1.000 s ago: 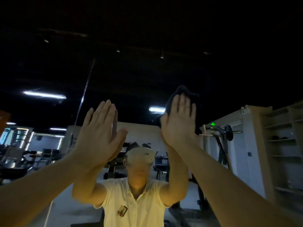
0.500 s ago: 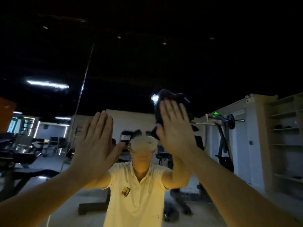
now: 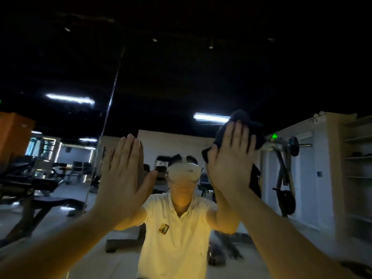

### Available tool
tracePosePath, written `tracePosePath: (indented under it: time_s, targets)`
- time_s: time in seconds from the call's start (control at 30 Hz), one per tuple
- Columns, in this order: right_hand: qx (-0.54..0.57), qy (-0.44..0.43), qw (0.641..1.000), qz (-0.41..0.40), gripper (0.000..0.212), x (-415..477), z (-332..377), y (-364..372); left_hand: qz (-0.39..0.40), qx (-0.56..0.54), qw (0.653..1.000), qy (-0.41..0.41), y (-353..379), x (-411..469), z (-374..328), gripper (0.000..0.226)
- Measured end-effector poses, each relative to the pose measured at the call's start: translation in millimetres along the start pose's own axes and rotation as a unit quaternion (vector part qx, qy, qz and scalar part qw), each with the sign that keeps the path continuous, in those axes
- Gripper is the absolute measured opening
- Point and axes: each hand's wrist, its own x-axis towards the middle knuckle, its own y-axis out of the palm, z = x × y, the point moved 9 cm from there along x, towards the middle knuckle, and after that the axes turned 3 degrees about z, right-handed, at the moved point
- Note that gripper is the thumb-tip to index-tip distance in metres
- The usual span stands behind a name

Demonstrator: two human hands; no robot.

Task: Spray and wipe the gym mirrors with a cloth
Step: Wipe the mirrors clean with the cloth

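**Fig. Wipe stage, head view.** The dark cloth (image 3: 256,133) lay bunched against the mirror (image 3: 181,77), up and to the right of the reflected headset (image 3: 184,173). The right hand (image 3: 229,164) pinned it there w/ fingers straight and close together and the palm flat on the fabric; no finger curled round it. Cloth showed above the fingertips and on both sides of the hand. The left hand (image 3: 122,174), to the left of the headset at approx. the same height, was flat w/ fingers straight and held nothing. Its reflection met it edge to edge, so it prob. rested on the glass as a brace.

A panel seam (image 3: 112,93) ran up the glass to the upper left of the headset. Reflected benches (image 3: 40,188) sat far left of it, a barbell rack (image 3: 293,146) to its right, and shelves (image 3: 358,158) beyond that. No spray bottle was in view.

*Step in hand (judged):* wiping, not spraying. How much glass was done cannot be told, as no streaks or wet patches were legible.

*Next move (judged):* keep even palm pressure and sweep the cloth in overlapping passes. Shift the left hand so its own print gets wiped too.
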Motion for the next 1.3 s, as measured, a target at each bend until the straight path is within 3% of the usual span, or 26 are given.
tracePosePath:
  time_s: [0.13, 0.27, 0.43, 0.57, 0.67, 0.77, 0.9, 1.0, 1.13, 1.3]
  targets:
    - [0.036, -0.087, 0.996, 0.009, 0.072, -11.9, 85.4, 3.0, -0.007, 0.008, 1.0, -0.003, -5.6, -39.8, 10.5, 0.081]
    - [0.027, -0.243, 0.969, 0.034, 0.072, -58.1, 160.3, 14.6, -0.023, 0.075, 0.995, 0.068, -4.5, -73.8, 8.7, 0.062]
    - [-0.004, -0.354, 0.934, 0.044, 0.071, -87.0, 145.3, 20.9, 0.006, 0.093, 0.993, 0.076, -0.4, -84.3, 5.6, 0.071]
    - [-0.009, -0.25, 0.967, 0.05, 0.07, -72.2, 62.3, 19.7, 0.021, 0.042, 0.998, 0.038, -0.1, -85.3, -6.6, 0.091]
    - [-0.025, -0.148, 0.987, 0.048, 0.068, -68.1, -11.2, 16.7, 0.031, 0.063, 0.997, 0.042, 5.0, -87.4, -12.8, 0.097]
    - [-0.005, 0.003, 1.0, 0.028, 0.067, -74.0, -80.2, 13.4, 0.038, 0.066, 0.997, 0.032, 8.1, -87.4, -12.8, 0.099]
    - [0.024, 0.13, 0.991, 0.005, 0.07, -88.0, -90.7, 16.6, 0.028, 0.06, 0.998, 0.024, 7.0, -87.7, -12.1, 0.098]
    - [0.031, 0.112, 0.993, 0.008, 0.07, -89.6, -55.1, 17.4, 0.034, 0.057, 0.998, 0.003, 6.8, -93.2, -10.3, 0.097]
    - [0.025, 0.004, 0.999, 0.028, 0.07, -98.7, 20.1, 21.9, 0.03, -0.025, 0.997, -0.072, -2.8, -112.3, -3.0, 0.087]
    - [0.061, -0.139, 0.987, 0.06, 0.07, -124.9, 114.9, 26.7, -0.007, -0.031, 0.999, 0.001, -11.4, -140.8, 2.0, 0.068]
